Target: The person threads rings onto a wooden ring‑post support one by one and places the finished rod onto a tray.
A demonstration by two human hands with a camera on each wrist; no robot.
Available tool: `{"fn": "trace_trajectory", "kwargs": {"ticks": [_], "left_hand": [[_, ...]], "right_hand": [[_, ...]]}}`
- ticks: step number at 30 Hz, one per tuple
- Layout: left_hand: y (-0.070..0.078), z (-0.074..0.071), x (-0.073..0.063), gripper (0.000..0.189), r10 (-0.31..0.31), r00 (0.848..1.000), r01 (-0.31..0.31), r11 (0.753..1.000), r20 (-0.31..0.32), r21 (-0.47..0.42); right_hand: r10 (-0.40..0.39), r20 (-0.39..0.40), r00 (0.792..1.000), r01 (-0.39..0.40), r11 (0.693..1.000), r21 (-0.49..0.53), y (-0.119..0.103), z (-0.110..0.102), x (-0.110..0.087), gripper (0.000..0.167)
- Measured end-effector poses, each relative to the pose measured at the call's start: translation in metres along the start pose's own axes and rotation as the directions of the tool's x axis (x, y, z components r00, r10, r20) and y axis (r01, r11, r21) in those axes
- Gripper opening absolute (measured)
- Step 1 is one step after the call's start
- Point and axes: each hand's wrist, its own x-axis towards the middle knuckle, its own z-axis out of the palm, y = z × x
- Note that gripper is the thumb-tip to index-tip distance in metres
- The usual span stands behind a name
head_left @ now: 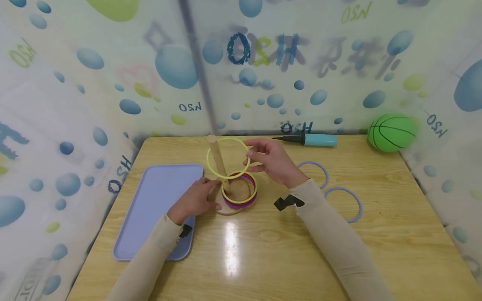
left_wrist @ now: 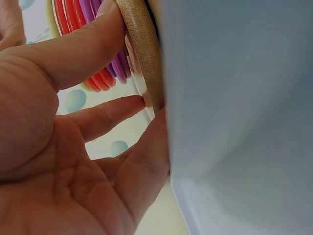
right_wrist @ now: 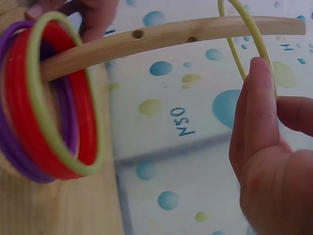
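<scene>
A wooden peg stand (head_left: 217, 156) with a round base (left_wrist: 142, 44) stands on the table. My left hand (head_left: 196, 198) holds the base at its left side, thumb and fingers at the edge in the left wrist view. My right hand (head_left: 276, 163) pinches a thin yellow ring (right_wrist: 257, 36) by its right side. That ring circles the upper end of the peg. Lower down, a stack of rings lies around the peg: a yellow ring (right_wrist: 34, 88) on top, red rings (right_wrist: 19, 103) beneath it, and purple rings (right_wrist: 11, 147) lowest.
A light-blue tray (head_left: 162, 200) lies left of the stand, under my left forearm. Two blue rings, one farther back (head_left: 326, 173) and one nearer (head_left: 360, 205), lie by my right forearm. Along the far edge are a blue-and-black hand pump (head_left: 320, 140) and a green ball (head_left: 391, 132).
</scene>
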Motion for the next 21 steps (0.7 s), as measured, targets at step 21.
{"fn": "trace_trajectory", "kwargs": {"ticks": [21], "left_hand": [[0.000,0.001,-0.001,0.083,-0.022,1.000,0.023,0.999,0.016,-0.029]], "right_hand": [[0.170,-0.017,0.985,-0.171,0.973,-0.158,0.051,-0.019,-0.001,0.039]]}}
